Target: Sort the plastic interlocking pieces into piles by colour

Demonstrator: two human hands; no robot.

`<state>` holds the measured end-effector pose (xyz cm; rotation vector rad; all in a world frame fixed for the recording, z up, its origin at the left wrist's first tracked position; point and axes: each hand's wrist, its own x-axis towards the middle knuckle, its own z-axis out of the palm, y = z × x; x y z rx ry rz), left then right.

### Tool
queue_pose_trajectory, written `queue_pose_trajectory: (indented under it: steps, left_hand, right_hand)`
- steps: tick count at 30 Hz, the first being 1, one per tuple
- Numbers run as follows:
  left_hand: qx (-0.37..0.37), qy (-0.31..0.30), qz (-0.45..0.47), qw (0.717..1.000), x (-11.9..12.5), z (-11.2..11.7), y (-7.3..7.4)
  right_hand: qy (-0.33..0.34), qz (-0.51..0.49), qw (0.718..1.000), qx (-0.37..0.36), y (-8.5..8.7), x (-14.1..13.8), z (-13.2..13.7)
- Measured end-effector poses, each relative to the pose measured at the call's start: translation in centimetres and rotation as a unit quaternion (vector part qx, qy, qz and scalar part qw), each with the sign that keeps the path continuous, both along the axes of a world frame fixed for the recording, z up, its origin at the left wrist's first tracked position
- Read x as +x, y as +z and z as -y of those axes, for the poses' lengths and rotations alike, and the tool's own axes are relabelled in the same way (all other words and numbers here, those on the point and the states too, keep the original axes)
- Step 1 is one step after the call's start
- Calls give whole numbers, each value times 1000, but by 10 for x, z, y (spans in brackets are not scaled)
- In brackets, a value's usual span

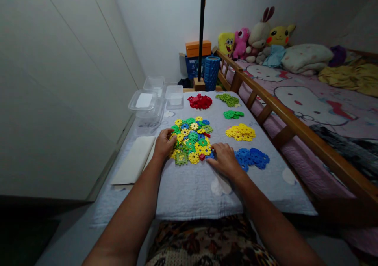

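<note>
A mixed pile of flat, notched plastic building discs (pixel 193 136) in yellow, green and blue lies on the cloth-covered table between my hands. My left hand (pixel 164 143) rests against the pile's left side, fingers loosely curved and thumb apart. At the lower right edge, my right hand (pixel 225 159) has its thumb and fingers apart around a blue disc (pixel 210 155). A small red piece (pixel 202 157) and a green square lattice piece (pixel 181 158) sit at the pile's front. Neither hand lifts anything that I can see.
Sorted piles stand around: red (pixel 200 101), olive green (pixel 228 99), bright green (pixel 233 114), yellow (pixel 240 132) and blue (pixel 256 158). Clear plastic containers (pixel 149 112) are at the back left, and a notebook (pixel 134 161) lies left. A wooden bed rail (pixel 265 94) borders the right side.
</note>
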<state>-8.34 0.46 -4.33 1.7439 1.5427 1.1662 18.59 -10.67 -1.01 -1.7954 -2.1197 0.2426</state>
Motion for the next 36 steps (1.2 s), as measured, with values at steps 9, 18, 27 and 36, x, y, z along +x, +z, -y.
queue_pose_trajectory:
  steps: [9,18,27,36]
  left_hand:
    - [-3,3,-5,1000,1,2,4]
    - [-7,5,-12,1000,2,2,5]
    - [-6,3,-18,1000,2,2,4]
    - [2,5,-33,999,0,1,2]
  right_hand:
    - [-14,-138,990,-14,-2,6,-5]
    - [30,-172,985,2,-8,6,-7]
    - [133,-189,973,-13,-4,9,1]
    - [122,-199,972,9,6,25,2]
